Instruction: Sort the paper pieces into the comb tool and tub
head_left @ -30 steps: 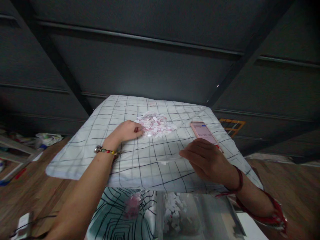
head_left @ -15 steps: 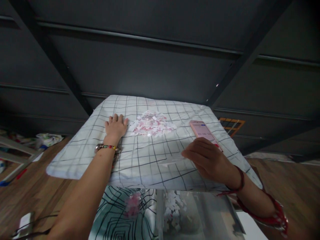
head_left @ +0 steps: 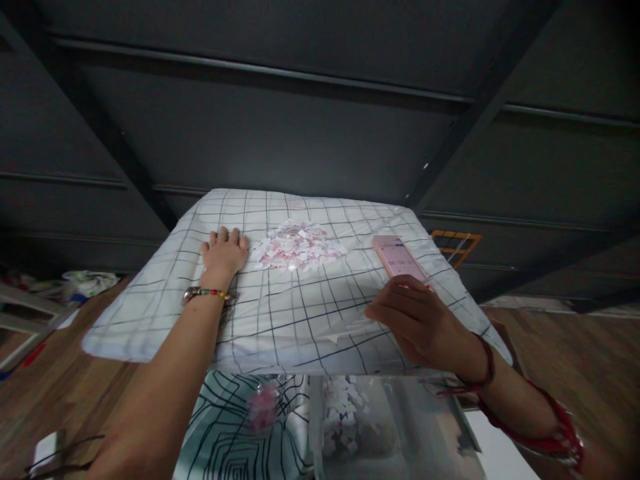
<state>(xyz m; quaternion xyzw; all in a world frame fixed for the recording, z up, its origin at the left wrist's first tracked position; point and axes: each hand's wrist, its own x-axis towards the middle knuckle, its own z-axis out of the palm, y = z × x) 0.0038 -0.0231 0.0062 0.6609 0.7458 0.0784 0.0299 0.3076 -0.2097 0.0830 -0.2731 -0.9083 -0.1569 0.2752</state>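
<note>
My left hand (head_left: 224, 253) lies flat on the checked cloth (head_left: 285, 313), fingers spread, just left of a heap of small white and pink paper scraps (head_left: 299, 248). Nothing is in it. Nearer to me on the right, my right hand (head_left: 420, 323) is closed, thumb and fingertips pinching a thin see-through plastic piece (head_left: 343, 330). That piece looks like a flat little bag, but its outline is faint. It extends left from the fingers over the cloth. Beyond this hand lies a pink phone (head_left: 399, 257) with a timer on its screen, its lower end partly hidden by the hand.
Below the table's front edge stands a clear plastic bin (head_left: 400, 427) with white scraps (head_left: 345, 407) in it. A pink see-through packet (head_left: 263, 407) lies on green patterned fabric (head_left: 225, 433) beside it. A dark panelled wall (head_left: 280, 133) rises behind the table.
The whole view has shifted slightly. The plastic piece in my right hand has changed its tilt, with a pointed corner now hanging towards me. My left hand stays flat in place.
</note>
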